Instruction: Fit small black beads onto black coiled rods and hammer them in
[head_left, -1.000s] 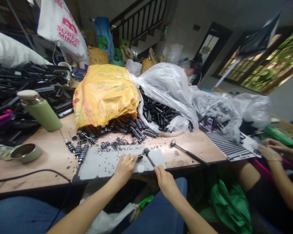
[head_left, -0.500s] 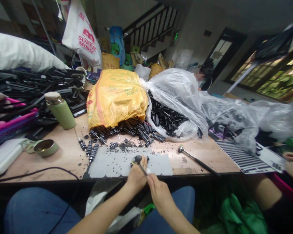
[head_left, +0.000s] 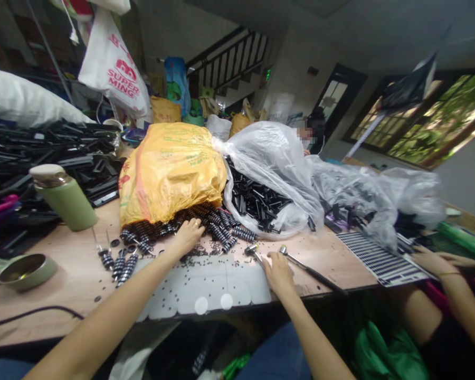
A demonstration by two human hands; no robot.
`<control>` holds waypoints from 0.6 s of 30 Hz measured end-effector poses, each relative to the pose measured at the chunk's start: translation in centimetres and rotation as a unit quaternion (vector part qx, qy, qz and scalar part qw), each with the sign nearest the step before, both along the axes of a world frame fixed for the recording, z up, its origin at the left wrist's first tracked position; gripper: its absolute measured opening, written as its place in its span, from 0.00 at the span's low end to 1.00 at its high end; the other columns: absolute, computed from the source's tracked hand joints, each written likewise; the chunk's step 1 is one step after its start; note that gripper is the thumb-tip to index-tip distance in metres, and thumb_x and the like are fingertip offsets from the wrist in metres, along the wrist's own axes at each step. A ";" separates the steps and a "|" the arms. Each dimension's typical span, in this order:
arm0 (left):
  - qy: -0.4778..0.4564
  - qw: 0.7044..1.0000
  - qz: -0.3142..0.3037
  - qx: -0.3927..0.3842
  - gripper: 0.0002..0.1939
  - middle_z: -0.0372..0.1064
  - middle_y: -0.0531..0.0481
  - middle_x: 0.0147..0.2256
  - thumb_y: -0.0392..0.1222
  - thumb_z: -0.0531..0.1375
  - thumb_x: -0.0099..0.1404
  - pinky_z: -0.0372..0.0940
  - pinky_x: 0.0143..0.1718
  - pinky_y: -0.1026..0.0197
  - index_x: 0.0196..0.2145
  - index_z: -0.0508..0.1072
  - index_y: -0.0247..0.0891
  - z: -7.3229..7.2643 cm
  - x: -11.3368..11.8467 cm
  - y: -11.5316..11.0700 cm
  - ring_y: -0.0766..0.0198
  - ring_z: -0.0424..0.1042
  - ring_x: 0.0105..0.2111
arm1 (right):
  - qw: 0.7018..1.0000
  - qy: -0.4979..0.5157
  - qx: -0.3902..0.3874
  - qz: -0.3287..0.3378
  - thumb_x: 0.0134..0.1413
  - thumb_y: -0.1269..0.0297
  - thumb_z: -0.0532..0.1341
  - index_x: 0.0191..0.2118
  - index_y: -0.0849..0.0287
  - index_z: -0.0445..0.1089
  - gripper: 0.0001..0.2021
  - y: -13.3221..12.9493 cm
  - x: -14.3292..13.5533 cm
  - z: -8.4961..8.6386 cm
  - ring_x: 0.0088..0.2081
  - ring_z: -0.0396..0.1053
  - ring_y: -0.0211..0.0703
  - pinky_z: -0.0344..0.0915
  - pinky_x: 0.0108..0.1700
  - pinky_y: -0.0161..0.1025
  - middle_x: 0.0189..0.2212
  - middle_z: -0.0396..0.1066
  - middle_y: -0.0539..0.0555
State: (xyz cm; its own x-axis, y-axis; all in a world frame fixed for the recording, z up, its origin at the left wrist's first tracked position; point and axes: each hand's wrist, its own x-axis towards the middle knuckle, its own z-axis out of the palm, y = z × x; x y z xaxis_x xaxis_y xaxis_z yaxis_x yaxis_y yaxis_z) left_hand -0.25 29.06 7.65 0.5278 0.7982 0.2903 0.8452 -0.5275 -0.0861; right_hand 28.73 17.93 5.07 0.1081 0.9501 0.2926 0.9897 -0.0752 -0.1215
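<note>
My left hand [head_left: 189, 236] reaches over the mat to the pile of black ribbed rollers [head_left: 217, 221] at the mouth of the yellow sack. Its fingers are loosely stretched over the rollers; the fingertips are partly hidden. To the right, my right hand [head_left: 279, 272] is low over the table, fingers around the handle of a small hammer [head_left: 251, 249] whose head lies on the tabletop. Just beside that hand lies a second hammer [head_left: 312, 272] with a black handle. Small dark bits dot the grey mat [head_left: 237, 279], and two white discs [head_left: 201, 305] show at its front edge.
Behind the pile stands the yellow sack [head_left: 174, 169]. A clear plastic bag [head_left: 277, 153] of black parts is beside it. At left are a green flask [head_left: 65, 198], a cup [head_left: 27, 272] and several loose rollers [head_left: 122, 266]. Another person's hands [head_left: 435, 261] work at far right.
My hands have parted. The left moved up to the roller pile; the right carried the hammer rightward to the table. The dark roller on the mat is gone, and the view has turned rightward.
</note>
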 end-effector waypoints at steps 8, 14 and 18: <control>-0.038 0.996 -0.079 0.023 0.14 0.65 0.40 0.39 0.27 0.46 0.60 0.54 0.47 0.51 0.39 0.66 0.34 0.4 1.1 -0.9 0.55 0.62 0.44 | 0.995 0.063 0.047 -0.054 0.52 0.65 0.56 0.40 0.63 0.66 0.10 10.1 1.2 2.6 0.38 0.64 0.46 0.57 0.39 0.39 0.34 0.67 0.59; -0.441 0.878 0.024 -0.186 0.12 0.65 0.50 0.28 0.43 0.46 0.63 0.63 0.31 0.59 0.42 0.61 0.36 -0.2 4.4 -7.9 0.63 0.67 0.27 | 0.988 0.109 0.091 -0.053 0.52 0.67 0.55 0.37 0.63 0.67 0.08 7.3 -0.1 2.6 0.37 0.65 0.42 0.61 0.40 0.37 0.35 0.67 0.57; -0.660 0.626 0.105 -0.402 0.15 0.59 0.58 0.21 0.53 0.52 0.57 0.53 0.14 0.68 0.34 0.61 0.37 -0.4 6.9 -9.8 0.72 0.58 0.14 | 0.944 0.238 0.216 0.072 0.54 0.65 0.55 0.36 0.62 0.67 0.07 0.6 -4.5 1.5 0.37 0.66 0.41 0.65 0.41 0.39 0.33 0.68 0.57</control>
